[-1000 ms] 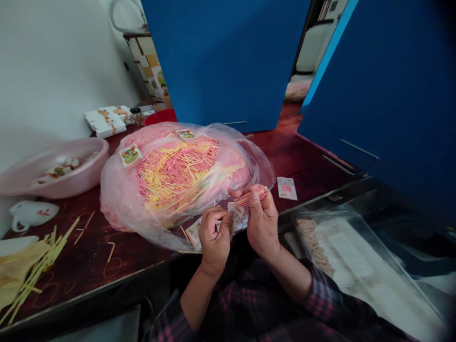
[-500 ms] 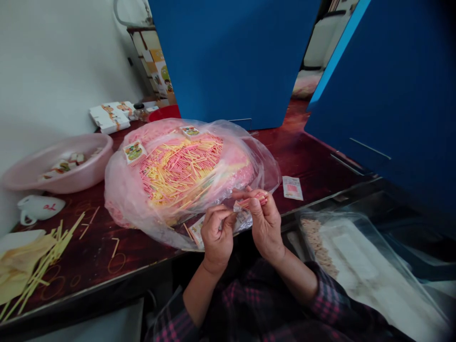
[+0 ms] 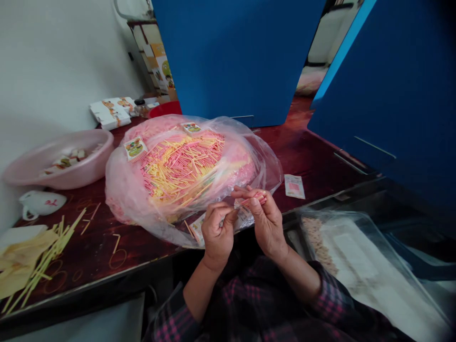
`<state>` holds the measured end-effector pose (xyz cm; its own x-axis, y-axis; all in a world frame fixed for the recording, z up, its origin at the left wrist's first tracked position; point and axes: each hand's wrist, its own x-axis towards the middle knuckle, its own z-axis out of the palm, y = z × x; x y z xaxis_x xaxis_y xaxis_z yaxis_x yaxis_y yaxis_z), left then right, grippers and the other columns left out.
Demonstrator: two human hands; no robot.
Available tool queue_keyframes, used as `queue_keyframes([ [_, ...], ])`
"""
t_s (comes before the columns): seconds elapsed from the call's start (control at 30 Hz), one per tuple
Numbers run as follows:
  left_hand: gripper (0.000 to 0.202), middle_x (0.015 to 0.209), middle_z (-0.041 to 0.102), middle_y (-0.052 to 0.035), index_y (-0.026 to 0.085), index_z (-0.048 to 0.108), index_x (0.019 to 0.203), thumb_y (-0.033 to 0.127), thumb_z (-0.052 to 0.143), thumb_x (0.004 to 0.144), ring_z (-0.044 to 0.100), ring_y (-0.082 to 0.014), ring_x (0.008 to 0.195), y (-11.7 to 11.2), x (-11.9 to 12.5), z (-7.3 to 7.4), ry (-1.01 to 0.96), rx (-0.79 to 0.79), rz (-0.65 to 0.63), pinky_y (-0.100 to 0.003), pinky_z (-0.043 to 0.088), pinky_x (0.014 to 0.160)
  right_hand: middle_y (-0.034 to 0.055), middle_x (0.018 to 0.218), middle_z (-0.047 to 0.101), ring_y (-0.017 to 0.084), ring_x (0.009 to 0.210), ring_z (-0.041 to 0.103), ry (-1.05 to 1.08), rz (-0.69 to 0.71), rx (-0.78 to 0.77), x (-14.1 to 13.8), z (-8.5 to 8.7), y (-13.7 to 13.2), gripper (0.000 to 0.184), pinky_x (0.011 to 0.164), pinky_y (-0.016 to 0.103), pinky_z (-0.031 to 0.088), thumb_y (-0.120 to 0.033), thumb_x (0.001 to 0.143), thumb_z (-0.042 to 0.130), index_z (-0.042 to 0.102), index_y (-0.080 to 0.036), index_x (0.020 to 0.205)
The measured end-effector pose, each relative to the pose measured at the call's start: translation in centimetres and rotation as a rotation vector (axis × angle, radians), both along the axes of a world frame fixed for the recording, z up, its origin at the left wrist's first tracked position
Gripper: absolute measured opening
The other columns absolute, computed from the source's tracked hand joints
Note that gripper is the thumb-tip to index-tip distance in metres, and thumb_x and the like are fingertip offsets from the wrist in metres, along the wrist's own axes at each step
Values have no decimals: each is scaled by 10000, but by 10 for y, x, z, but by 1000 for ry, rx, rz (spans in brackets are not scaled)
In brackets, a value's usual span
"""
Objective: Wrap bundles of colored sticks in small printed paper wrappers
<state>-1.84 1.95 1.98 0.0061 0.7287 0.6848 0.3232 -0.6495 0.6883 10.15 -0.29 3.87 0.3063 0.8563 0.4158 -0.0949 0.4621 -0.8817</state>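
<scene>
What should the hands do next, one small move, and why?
Probably ease the pink sticks further into the small packet with the right hand: it pinches them, they seem to jut out of the packet, and the left hand is close beside.

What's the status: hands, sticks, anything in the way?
Right hand gripping pink sticks. Left hand curled close, hold unclear. Plastic bag just beyond, seemingly not blocking.

Dark red table point(image 3: 302, 154) beneath bagged sticks point(image 3: 185, 164), basin point(image 3: 85, 170), mug point(image 3: 44, 203)

The right hand point(image 3: 270, 227) grips sticks point(image 3: 258, 198); around it, the left hand point(image 3: 218, 233) sits at nine o'clock, a bag point(image 3: 123, 190) at ten, a packet point(image 3: 294, 186) at one.
</scene>
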Motion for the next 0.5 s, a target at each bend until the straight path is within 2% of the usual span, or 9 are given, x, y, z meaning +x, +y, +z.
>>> queue_keyframes([
  [0.07,107,843,712,-27,209,690,819,228,676,923,680,-165,793,0,0,0,4,-5,-5,-302,557,735,45,1092,779,197,1089,708,2,20,-38,2,1,1,172,1008,412,520,-388,1032,509,603,-250,993],
  [0.13,105,849,714,-28,209,692,820,229,677,921,679,-166,800,1,0,-2,6,-12,-5,-304,556,744,51,1107,775,190,1044,709,5,49,-90,4,3,2,192,942,374,541,-418,1012,542,618,-243,987],
  [0.3,102,858,711,-30,209,681,818,219,667,918,673,-168,813,4,3,-7,-15,-55,-28,-309,554,759,52,1138,766,194,1062,694,0,172,-220,11,2,9,247,972,363,526,-461,968,599,674,-232,1027],
  [0.5,112,844,707,-26,207,679,806,237,673,914,669,-170,804,4,5,-8,-31,-118,-45,-310,554,765,42,1179,754,181,1060,707,62,185,-171,10,-6,12,353,979,378,540,-458,969,609,580,-287,1277],
])
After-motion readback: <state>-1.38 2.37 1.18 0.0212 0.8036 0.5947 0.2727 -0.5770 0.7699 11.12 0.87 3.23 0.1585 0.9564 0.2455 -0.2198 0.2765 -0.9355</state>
